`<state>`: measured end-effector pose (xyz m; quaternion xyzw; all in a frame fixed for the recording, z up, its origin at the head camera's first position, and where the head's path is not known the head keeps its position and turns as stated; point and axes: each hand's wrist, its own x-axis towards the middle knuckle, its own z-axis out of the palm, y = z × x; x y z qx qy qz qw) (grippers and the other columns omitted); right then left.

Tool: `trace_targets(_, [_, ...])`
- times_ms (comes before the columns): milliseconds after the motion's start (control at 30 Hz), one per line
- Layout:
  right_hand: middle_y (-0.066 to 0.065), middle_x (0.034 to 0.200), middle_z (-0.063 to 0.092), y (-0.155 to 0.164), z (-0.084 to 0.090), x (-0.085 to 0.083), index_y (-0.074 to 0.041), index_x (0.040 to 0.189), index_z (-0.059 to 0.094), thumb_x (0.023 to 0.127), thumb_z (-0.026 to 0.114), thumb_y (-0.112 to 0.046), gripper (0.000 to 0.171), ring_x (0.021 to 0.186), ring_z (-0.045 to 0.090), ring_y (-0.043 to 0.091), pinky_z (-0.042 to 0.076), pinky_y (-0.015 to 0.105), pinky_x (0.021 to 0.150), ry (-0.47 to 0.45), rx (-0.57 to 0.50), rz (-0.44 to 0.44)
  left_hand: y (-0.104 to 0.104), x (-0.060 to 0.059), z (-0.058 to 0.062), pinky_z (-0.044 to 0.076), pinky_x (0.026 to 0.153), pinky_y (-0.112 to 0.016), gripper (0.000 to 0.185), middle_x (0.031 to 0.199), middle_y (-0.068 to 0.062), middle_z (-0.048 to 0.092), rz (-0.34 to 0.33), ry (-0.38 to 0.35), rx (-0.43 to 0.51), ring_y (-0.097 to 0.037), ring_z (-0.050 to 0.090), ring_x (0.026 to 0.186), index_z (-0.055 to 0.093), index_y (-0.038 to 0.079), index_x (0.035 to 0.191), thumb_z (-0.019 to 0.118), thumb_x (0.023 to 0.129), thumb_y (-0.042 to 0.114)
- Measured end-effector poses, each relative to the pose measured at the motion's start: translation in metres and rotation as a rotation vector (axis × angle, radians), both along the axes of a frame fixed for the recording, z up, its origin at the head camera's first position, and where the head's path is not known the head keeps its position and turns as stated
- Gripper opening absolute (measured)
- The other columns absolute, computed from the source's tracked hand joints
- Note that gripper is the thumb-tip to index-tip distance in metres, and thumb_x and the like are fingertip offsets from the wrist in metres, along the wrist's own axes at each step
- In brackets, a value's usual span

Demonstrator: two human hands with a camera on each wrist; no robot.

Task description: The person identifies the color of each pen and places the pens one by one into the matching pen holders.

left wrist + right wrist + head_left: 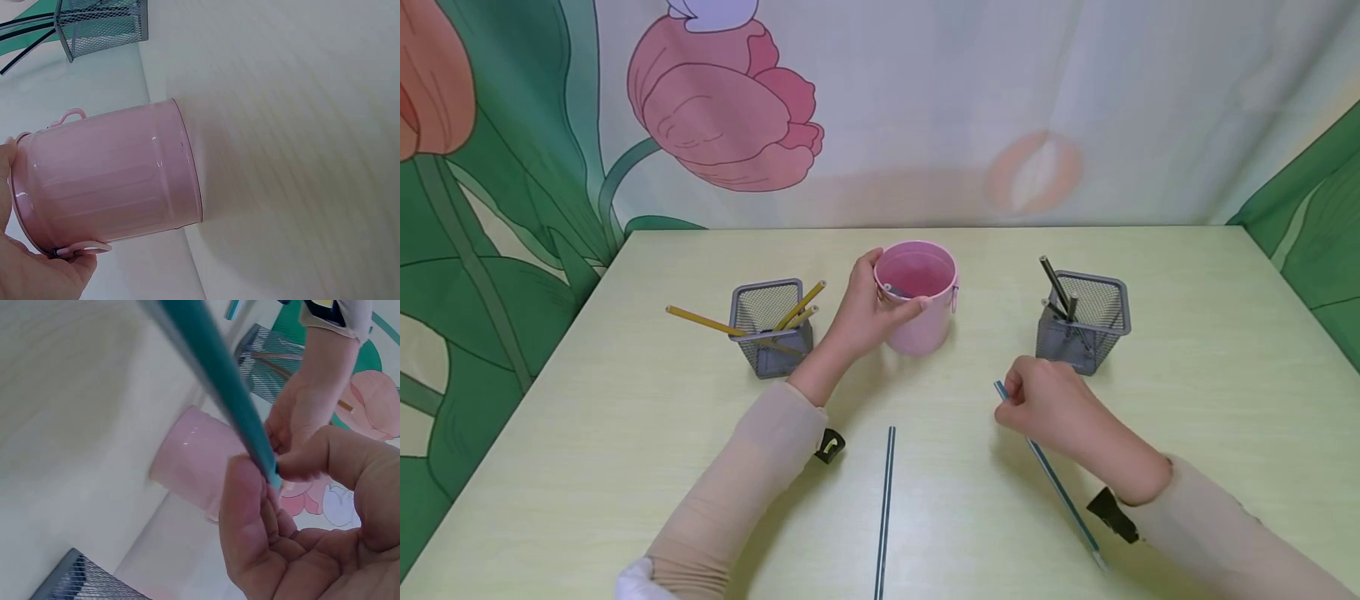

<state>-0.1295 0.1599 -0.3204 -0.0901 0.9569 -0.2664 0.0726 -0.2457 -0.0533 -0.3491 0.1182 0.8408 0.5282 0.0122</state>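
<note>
My left hand (868, 312) grips the pink bucket (921, 329) by its rim; the bucket stands upright on the table. In the left wrist view the bucket's side (109, 178) and small handles show. One pencil end (897, 291) is visible inside it. My right hand (1056, 408) pinches a teal striped pencil (1063, 492) near its upper end, between thumb and fingers. That pencil slants down to the right; whether its lower end touches the table I cannot tell. Another striped pencil (886, 508) lies on the table between my forearms.
On the left stands a grey mesh holder (763, 354) with several yellow pencils (700, 320), one jutting out leftward. A second mesh holder (1086, 342) with several dark pencils (1054, 282) stands on the right, just beyond my right hand. A printed curtain (925, 108) hangs behind the table.
</note>
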Motion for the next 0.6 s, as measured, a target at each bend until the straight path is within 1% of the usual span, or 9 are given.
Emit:
trace_targets(167, [0.004,0.069,0.057,-0.001,0.011,0.001,-0.001,0.084,0.056,0.074,0.064,-0.004,0.013,0.059,0.049,0.015,0.041,0.026,0.054,0.023,-0.058,0.003,0.000,0.001,0.001,0.035,0.110,-0.040,0.091,0.145,-0.019,0.032,-0.003,-0.003,0.013,-0.029,0.039,0.132,0.016,-0.001,0.147,0.075,0.081,0.020])
trace_targets(333, [0.004,0.070,0.058,-0.001,0.021,0.002,-0.001,0.085,0.056,0.073,0.062,-0.003,0.013,0.062,0.051,0.015,0.042,0.027,0.056,0.088,-0.118,0.010,0.000,0.001,0.000,0.035,0.110,-0.040,0.091,0.145,-0.019,0.031,-0.003,0.001,0.008,-0.029,0.039,0.132,0.016,-0.001,0.147,0.075,0.082,0.021])
trace_targets(600, [0.006,0.077,0.061,0.002,0.029,0.002,-0.003,0.089,0.057,0.075,0.062,-0.001,0.014,0.070,0.054,0.015,0.047,0.023,0.060,0.178,-0.227,0.011,-0.001,0.001,0.000,0.036,0.110,-0.040,0.091,0.145,-0.019,0.031,-0.005,0.000,0.014,-0.029,0.039,0.132,0.015,-0.001,0.147,0.075,0.082,0.020])
